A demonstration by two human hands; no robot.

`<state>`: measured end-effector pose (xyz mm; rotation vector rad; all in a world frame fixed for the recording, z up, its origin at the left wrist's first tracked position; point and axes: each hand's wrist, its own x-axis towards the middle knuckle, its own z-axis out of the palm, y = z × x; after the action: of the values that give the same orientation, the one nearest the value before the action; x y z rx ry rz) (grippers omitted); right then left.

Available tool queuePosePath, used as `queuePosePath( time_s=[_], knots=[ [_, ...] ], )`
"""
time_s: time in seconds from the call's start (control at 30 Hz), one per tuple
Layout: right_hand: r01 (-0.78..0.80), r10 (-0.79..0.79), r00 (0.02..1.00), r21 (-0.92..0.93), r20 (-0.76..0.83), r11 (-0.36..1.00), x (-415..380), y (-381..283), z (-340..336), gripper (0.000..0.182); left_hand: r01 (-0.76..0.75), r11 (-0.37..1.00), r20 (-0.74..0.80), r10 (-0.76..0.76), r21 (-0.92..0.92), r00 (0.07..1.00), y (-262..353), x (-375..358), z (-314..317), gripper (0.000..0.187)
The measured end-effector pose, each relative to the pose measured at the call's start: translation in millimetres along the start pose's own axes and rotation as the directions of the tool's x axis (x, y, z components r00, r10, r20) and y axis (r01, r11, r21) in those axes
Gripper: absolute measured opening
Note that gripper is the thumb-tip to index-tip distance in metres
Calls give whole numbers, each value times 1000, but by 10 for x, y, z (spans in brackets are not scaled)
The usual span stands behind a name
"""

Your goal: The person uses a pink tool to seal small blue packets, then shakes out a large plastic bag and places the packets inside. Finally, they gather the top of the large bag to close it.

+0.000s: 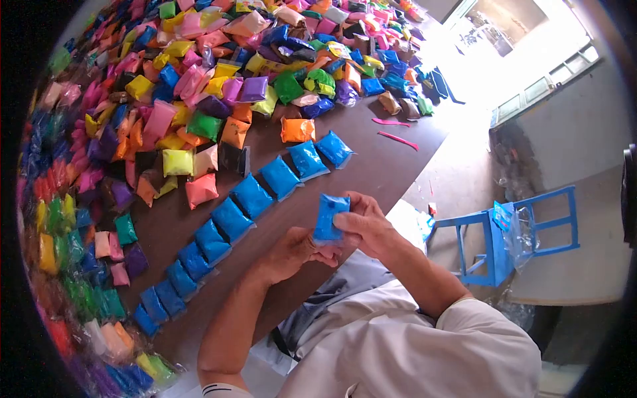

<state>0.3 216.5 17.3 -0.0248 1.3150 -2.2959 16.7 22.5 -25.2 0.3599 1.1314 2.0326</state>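
Above the worktop [391,166], the right hand [366,224] pinches and the half-curled left hand [290,253] grips a blue packet [325,224], likely light, squashy, best held by its edges.

Both hands, the left hand [298,249] and the right hand [363,224], hold one blue packet [326,217] with fingers, near the edge of the surface [265,229] closest to the person. Farther from this edge, a slanting row of blue packets [232,220] lies on the surface. Behind the row there is a big pile of packets in many colours [219,66]. Two pink sticks [398,140] lie near the right edge, and beyond it stands a blue chair [497,242].
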Motion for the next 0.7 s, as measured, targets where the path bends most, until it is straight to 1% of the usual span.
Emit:
queuePosePath(
  time_s=[0.03,0.1,0.13,0.23,0.33,0.43,0.53,0.63,0.7],
  knots=[
    [-1,0,997,-17,-80,1000,-10,-43,29,23,-12,1000,10,12,-7,1000,-22,0,-9,50],
    [-9,-3,972,-49,-236,999,-26,-172,104,19,46,995,-42,-49,-84,998,-21,17,-30,49],
    [-20,5,973,-61,-231,998,-16,-149,16,20,72,990,-67,-81,-123,994,-17,23,-36,49],
    [-43,27,974,-66,-223,997,-48,-203,84,20,45,986,-83,-59,-159,995,-19,26,-35,50],
    [-34,7,987,-170,-159,985,-78,-109,-13,20,52,995,-109,-61,-87,992,52,14,22,51],
    [-14,2,993,-105,-120,994,-57,-10,-56,21,73,988,-108,-58,134,992,210,-13,126,49],
    [-41,25,995,-166,-99,985,-82,-37,-32,23,54,991,-100,-41,124,994,183,5,126,48],
    [-19,8,998,-183,-64,983,-113,-73,-80,28,61,992,-89,-52,112,995,164,7,111,46],
    [28,-55,992,-228,-111,973,-106,-57,-28,32,74,987,-86,-62,143,994,213,4,130,45]
  ],
)
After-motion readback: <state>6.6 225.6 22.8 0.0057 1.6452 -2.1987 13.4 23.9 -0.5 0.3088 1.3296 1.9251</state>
